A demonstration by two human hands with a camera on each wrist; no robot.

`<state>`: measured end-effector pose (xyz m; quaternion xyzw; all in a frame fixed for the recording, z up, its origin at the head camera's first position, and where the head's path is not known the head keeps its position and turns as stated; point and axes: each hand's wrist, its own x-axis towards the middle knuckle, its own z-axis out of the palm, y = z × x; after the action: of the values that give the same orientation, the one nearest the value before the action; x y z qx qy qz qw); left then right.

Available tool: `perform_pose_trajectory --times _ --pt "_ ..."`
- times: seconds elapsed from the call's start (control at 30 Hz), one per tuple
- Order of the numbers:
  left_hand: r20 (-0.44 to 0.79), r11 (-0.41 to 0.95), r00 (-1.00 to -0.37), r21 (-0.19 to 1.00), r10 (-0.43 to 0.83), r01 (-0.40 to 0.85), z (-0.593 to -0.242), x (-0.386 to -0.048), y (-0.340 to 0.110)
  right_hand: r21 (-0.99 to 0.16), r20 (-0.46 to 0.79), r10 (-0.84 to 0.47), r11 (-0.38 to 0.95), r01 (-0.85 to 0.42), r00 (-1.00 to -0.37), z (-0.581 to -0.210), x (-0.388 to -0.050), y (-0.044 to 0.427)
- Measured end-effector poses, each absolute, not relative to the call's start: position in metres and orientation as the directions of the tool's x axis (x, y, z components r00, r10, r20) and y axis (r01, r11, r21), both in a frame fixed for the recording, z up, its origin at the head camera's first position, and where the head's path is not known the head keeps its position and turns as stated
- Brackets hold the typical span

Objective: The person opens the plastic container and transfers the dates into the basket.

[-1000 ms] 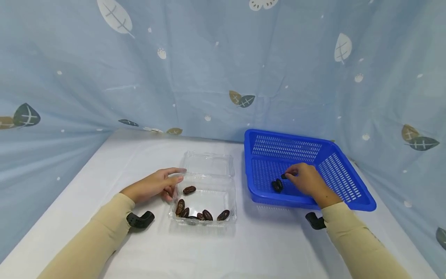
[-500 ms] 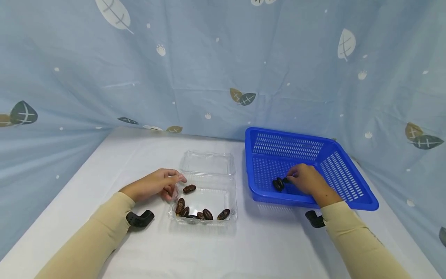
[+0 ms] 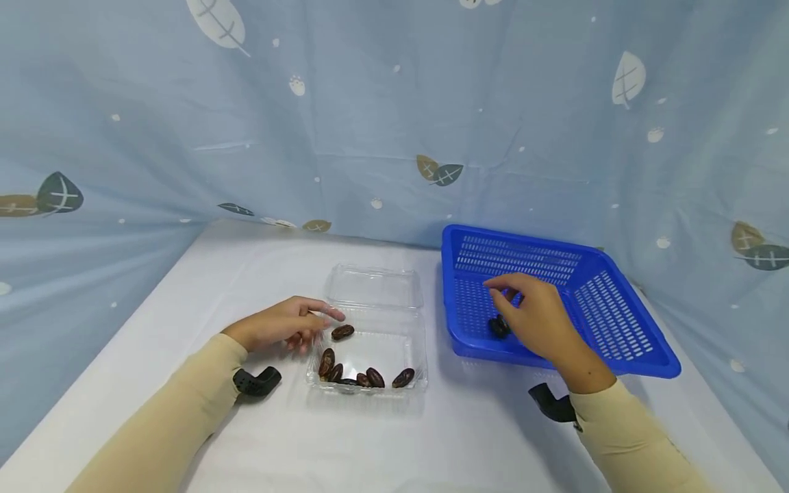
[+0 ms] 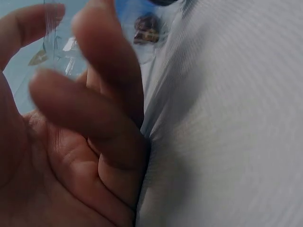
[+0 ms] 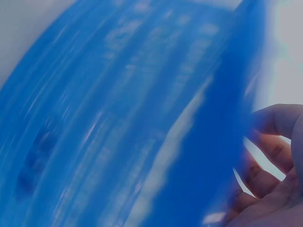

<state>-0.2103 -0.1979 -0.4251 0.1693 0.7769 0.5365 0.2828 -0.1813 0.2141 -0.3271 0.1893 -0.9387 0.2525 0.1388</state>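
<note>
My left hand is at the left edge of a clear plastic clamshell box, its index finger and thumb reaching over the rim. Several brown dates lie in the box, mostly along the front wall; one date sits apart near those fingertips. My right hand hovers over a blue plastic basket, thumb and index finger apart with nothing between them. Under it, dark dates rest on the basket floor, partly hidden by the hand. The right wrist view is blurred.
The box's lid lies folded back behind it. A white cloth covers the table, and a blue patterned curtain hangs close behind the basket. Black wrist-worn pieces stick out from both sleeves.
My right hand has let go of a dark date beside the others in the basket, then lifted and shifted left with fingers parted. My left index finger has stretched further over the box.
</note>
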Motion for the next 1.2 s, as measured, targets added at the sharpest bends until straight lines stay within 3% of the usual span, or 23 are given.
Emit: perform_pose_trajectory --times 0.17,0.33,0.83,1.03,1.2 --pt "-0.254 0.358 -0.779 0.933 0.573 -0.041 -0.426 -0.210 -0.197 -0.424 0.474 -0.385 0.688 -0.589 -0.791 -0.326 -0.161 0.169" --pt "-0.262 0.357 -0.781 0.932 0.567 -0.053 -0.427 -0.209 -0.197 -0.452 0.478 -0.450 0.610 -0.651 -0.754 -0.338 -0.151 0.133" --pt "-0.262 0.364 -0.780 0.930 0.568 -0.048 -0.427 -0.211 -0.197 -0.687 0.183 -0.613 0.480 -0.546 -0.769 -0.381 -0.164 0.056" --pt "-0.251 0.344 -0.776 0.938 0.578 -0.047 -0.425 -0.212 -0.197 -0.689 0.082 -0.679 0.490 -0.534 -0.729 -0.393 -0.168 0.051" --pt "-0.262 0.340 -0.772 0.938 0.580 -0.063 -0.425 -0.212 -0.199 -0.653 0.072 -0.753 0.460 -0.601 -0.654 -0.399 -0.170 0.049"
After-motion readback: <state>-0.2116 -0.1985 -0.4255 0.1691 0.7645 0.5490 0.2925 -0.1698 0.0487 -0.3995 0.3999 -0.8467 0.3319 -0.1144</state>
